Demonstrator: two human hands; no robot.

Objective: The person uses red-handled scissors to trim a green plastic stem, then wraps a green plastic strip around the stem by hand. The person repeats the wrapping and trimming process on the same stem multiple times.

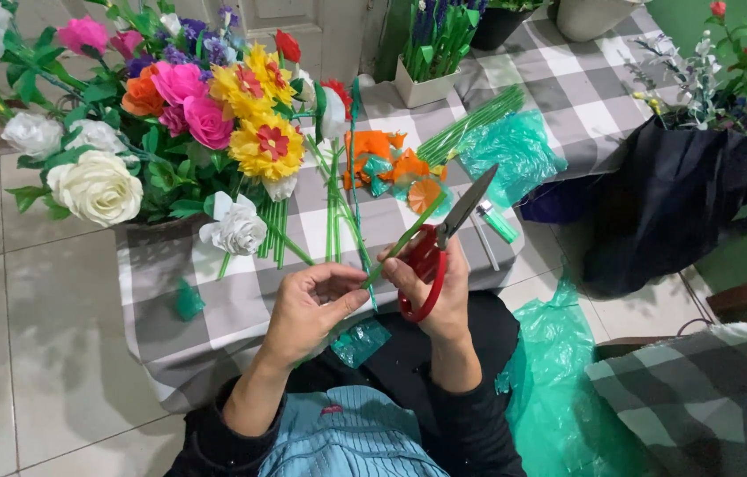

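Observation:
My right hand (444,287) grips red-handled scissors (438,249) with the blades parted and pointing up to the right. My left hand (311,305) pinches the lower end of a thin green stem (406,237) that slants up between the scissor blades. An orange paper flower (424,194) sits at the stem's top. Both hands hover over the front edge of a low table with a grey-and-white checked cloth (241,291).
A bouquet of paper flowers (179,115) fills the table's left. Loose green stems (338,203), orange scraps (382,155), a green lighter (497,219) and green plastic wrap (515,146) lie on the cloth. A dark bag (674,203) with flowers stands right. A green plastic bag (559,380) is on the floor.

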